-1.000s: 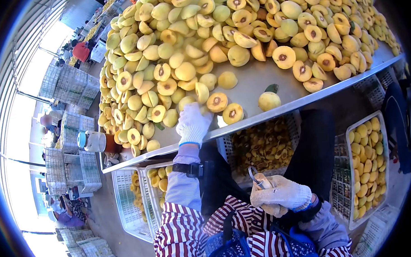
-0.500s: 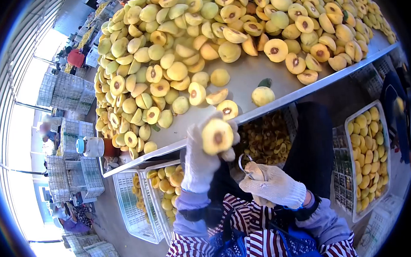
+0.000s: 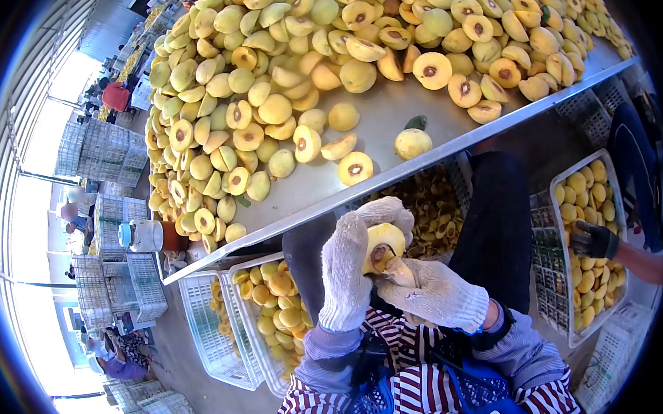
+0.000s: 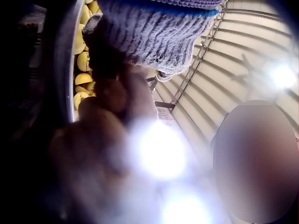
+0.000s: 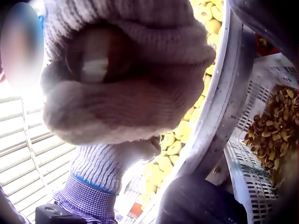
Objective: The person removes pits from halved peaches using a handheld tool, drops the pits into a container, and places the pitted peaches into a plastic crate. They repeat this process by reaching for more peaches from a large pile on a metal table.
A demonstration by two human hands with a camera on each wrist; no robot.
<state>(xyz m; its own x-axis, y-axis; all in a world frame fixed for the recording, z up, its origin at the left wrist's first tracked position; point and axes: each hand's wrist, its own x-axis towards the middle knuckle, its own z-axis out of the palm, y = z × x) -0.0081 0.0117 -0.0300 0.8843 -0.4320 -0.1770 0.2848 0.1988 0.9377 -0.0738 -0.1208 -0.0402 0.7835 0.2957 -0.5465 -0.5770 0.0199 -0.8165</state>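
Observation:
In the head view my gloved left hand (image 3: pixel 346 268) holds a yellow peach half (image 3: pixel 386 241), its cut face with the brown stone turned toward my other hand. My gloved right hand (image 3: pixel 444 294) is right at the lower edge of the peach half, gripping a pitting tool (image 5: pixel 96 58) whose rounded handle end with a pale band shows inside the fist in the right wrist view. The tool's metal loop is hidden at the fruit. The left wrist view is dark and glaring, showing mostly the glove cuff (image 4: pixel 149 39).
A metal table (image 3: pixel 287 201) bears a large heap of peach halves. Beneath its edge stands a crate (image 5: pixel 239 179) of brown scraps. Crates of fruit flank me, one left (image 3: pixel 241 334), one right (image 3: pixel 549 272) with another person's dark-gloved hand (image 3: pixel 594 240) in it. A jar (image 3: pixel 144 235) stands at the table's left corner.
My left hand has picked a peach half off the table edge and brought it down to my right hand. The tool's loop has gone out of sight. Another person's hand has appeared at right.

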